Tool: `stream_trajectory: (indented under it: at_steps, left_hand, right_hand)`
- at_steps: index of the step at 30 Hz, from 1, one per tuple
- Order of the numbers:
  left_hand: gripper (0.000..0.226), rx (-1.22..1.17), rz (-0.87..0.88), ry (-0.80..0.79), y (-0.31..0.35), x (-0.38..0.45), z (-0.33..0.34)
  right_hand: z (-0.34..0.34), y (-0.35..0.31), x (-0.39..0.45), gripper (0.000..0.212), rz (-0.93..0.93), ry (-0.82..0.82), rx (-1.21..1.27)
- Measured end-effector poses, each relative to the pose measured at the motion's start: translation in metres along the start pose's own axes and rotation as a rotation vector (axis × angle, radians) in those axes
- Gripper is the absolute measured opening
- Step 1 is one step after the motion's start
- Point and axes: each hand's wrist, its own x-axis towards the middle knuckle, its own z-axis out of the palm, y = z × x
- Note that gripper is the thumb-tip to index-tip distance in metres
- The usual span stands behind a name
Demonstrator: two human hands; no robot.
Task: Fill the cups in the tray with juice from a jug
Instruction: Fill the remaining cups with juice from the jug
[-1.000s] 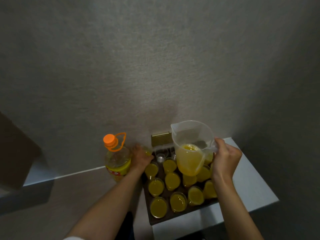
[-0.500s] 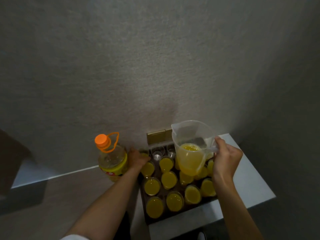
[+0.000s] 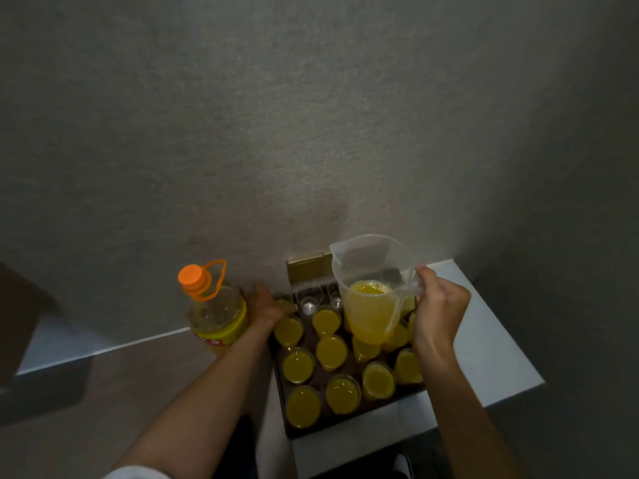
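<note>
- Jug (image 3: 371,305) was gripped by the right hand (image 3: 439,305), mid-frame.
- Left hand (image 3: 268,305) at the tray (image 3: 294,432) corner; grip couldn't be told.
- Full cups (image 3: 302,406) could get knocked, spilling juice.

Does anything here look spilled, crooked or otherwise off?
No spill shows. The tray overhangs the white table's left front edge beside a gap, which looks precarious. The left hand rests at its far corner; the right hand holds the jug above the cups.
</note>
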Motion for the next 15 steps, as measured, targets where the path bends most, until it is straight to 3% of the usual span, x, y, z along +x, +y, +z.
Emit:
stream_trajectory:
  at_steps: [3,7,9,15]
  left_hand:
    - [0.126,0.068,0.033,0.071,0.004,0.002,0.002]
    - [0.078,0.201,0.127,0.055,0.035,-0.033,-0.008]
    - [0.070,0.237,0.147,0.046,0.041,-0.039,-0.005]
    - [0.086,0.333,0.110,0.003,0.055,-0.044,0.009]
  right_hand:
    - [0.000,0.001,0.001,0.046,0.011,-0.001,0.016]
    - [-0.001,0.003,0.004,0.047,-0.002,-0.008,0.021]
    - [-0.001,0.004,0.005,0.048,-0.007,-0.012,0.019]
    - [-0.001,0.007,0.012,0.048,-0.007,-0.011,0.027]
